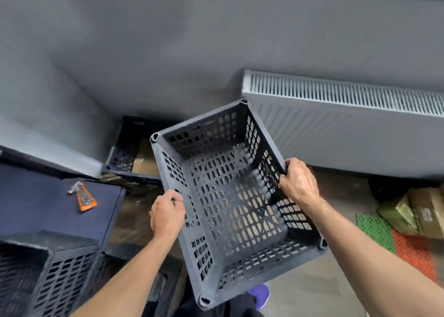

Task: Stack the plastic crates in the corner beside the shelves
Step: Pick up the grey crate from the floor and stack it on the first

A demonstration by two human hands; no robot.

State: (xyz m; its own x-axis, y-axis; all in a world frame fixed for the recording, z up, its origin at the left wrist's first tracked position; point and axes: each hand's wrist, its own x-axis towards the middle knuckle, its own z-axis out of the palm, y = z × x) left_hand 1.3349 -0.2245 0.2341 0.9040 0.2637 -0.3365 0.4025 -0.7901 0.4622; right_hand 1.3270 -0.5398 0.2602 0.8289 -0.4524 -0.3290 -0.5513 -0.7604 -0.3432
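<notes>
A dark grey perforated plastic crate [230, 196] hangs in the air in front of me, open side up and empty. My left hand [167, 214] grips its left rim, and my right hand [299, 181] grips its right rim. Beyond it, another black crate [127, 148] stands on the floor in the corner where the grey walls meet, partly hidden behind the held crate. A third dark crate [48, 280] sits at the lower left beside me.
A dark flat surface [48, 208] at the left carries an orange-and-clear packet [84, 197]. A grey radiator [348, 122] runs along the right wall. Cardboard boxes [418, 213] and green and orange floor mats [394, 237] lie at the right.
</notes>
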